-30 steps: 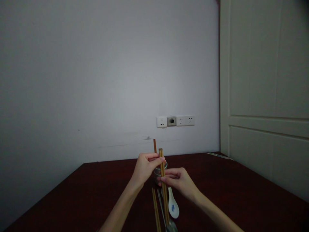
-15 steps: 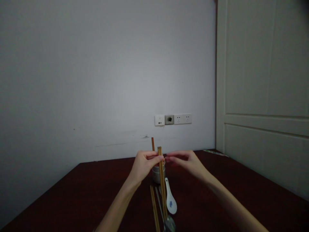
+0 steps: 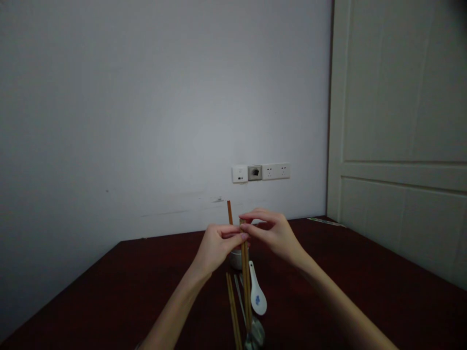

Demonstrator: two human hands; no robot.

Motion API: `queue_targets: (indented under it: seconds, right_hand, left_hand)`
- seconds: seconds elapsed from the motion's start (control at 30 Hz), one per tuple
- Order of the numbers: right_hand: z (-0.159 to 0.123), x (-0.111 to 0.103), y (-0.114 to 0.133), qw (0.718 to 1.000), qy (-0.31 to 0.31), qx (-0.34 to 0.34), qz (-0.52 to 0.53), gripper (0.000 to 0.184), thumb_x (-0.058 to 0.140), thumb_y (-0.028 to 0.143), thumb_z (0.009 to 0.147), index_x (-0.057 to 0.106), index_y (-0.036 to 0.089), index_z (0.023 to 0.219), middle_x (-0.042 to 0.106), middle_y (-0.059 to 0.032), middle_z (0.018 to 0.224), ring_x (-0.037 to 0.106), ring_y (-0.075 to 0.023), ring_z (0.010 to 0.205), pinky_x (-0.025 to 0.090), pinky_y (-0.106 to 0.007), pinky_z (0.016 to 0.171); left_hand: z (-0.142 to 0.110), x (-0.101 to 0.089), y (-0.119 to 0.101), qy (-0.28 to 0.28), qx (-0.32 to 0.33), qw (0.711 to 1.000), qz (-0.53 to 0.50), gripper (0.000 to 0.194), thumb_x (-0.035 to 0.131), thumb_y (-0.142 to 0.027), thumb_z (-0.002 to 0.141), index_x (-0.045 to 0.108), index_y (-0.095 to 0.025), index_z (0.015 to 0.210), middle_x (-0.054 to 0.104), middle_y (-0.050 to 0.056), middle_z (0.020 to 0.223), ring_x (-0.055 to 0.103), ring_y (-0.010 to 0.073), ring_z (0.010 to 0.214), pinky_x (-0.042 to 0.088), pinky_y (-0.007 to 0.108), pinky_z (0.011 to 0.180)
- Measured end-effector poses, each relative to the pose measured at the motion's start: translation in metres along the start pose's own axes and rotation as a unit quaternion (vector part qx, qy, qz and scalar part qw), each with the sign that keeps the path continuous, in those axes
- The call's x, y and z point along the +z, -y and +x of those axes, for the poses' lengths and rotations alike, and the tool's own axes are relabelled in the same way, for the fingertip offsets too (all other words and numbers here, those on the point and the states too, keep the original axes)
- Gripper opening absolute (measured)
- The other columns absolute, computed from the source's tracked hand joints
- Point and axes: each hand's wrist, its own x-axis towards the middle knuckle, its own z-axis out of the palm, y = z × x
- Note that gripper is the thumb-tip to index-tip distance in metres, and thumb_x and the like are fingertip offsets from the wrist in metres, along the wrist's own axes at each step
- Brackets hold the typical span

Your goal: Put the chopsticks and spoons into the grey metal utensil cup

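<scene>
My left hand (image 3: 215, 245) is closed around the upper part of a pair of light wooden chopsticks (image 3: 246, 287), held nearly upright over the dark red table (image 3: 109, 296). My right hand (image 3: 272, 233) pinches the top ends of that same pair from the right. A darker brown chopstick (image 3: 229, 213) sticks up just behind my left fingers. A small metal cup (image 3: 236, 258) stands behind my hands, mostly hidden by them.
On the table below lie another pair of chopsticks (image 3: 233, 313), a metal spoon (image 3: 255, 333) and a white ceramic spoon with a blue mark (image 3: 257, 296). A wall with sockets (image 3: 260, 172) is behind; a white door (image 3: 401, 146) is at right.
My right hand rose from low beside the cup to the chopsticks' top ends and closed its fingertips on them. My left hand kept its hold.
</scene>
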Motion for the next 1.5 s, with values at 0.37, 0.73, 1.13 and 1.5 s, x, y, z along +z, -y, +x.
queue_targets:
  seconds: [0.37,0.73,1.13,1.5]
  right_hand:
    - [0.000,0.002,-0.003,1.000,-0.001,-0.014,0.014,0.021,0.059,0.031,0.072,0.068,0.018,0.085,0.065,-0.0059,0.080,0.058,-0.0152,0.075,0.048,-0.029,0.068]
    - [0.000,0.002,-0.007,0.999,-0.005,-0.002,0.037,0.018,0.061,0.029,0.071,0.069,0.018,0.084,0.065,-0.0051,0.079,0.059,-0.0142,0.072,0.047,-0.027,0.064]
    - [0.001,0.000,-0.004,0.998,0.014,0.042,0.034,0.024,0.061,0.033,0.070,0.069,0.018,0.088,0.067,-0.0058,0.084,0.060,-0.0163,0.078,0.047,-0.030,0.070]
    - [-0.018,-0.002,-0.032,0.955,0.095,0.225,0.169,0.040,0.058,0.045,0.070,0.067,0.012,0.091,0.068,-0.0098,0.084,0.063,-0.0192,0.081,0.049,-0.038,0.077]
  left_hand:
    - [0.001,-0.002,0.005,0.006,0.013,1.000,0.025,0.028,0.062,-0.030,0.070,0.068,-0.012,0.091,0.068,0.007,0.078,0.061,0.0191,0.073,0.047,0.028,0.068]
    - [0.001,-0.003,0.006,0.008,0.020,0.998,0.054,0.027,0.060,-0.032,0.070,0.069,-0.012,0.085,0.068,0.008,0.077,0.061,0.0193,0.073,0.047,0.029,0.066]
    - [0.003,-0.005,0.012,0.016,0.008,0.999,0.037,0.026,0.060,-0.032,0.070,0.069,-0.012,0.084,0.068,0.009,0.075,0.060,0.0178,0.070,0.047,0.029,0.066]
    - [0.001,-0.014,0.006,-0.002,0.009,1.000,0.001,0.025,0.062,-0.032,0.069,0.068,-0.010,0.078,0.068,0.010,0.076,0.062,0.0183,0.072,0.049,0.030,0.070]
